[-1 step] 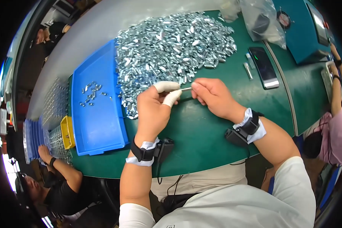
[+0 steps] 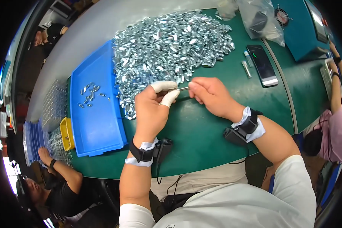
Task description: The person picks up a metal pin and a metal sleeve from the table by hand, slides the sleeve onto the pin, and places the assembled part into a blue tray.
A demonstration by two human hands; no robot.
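Observation:
Above the green table [image 2: 193, 140], both my hands meet at a thin metal rod [image 2: 183, 89]. My left hand [image 2: 151, 112] pinches its left end between thumb and forefinger, both in white finger covers. Whether a small part sits on that end is hidden by the fingertips. My right hand [image 2: 211, 95] closes thumb and curled fingers on the other end. Just beyond lies a large heap of small shiny metal pieces [image 2: 171, 41]. Left of the heap stands a shallow blue tray [image 2: 100, 133] with several loose metal pieces [image 2: 90, 93] in it.
A phone [image 2: 263, 64], two small tubes [image 2: 246, 69] and a clear plastic bag [image 2: 268, 32] lie at the right, near a teal machine [image 2: 300, 32]. A yellow bin [image 2: 67, 133] and wire racks [image 2: 56, 100] flank the tray. Co-workers' arms [image 2: 66, 171] show at both sides.
The whole view has shifted very slightly. Both hands keep the same hold on the rod.

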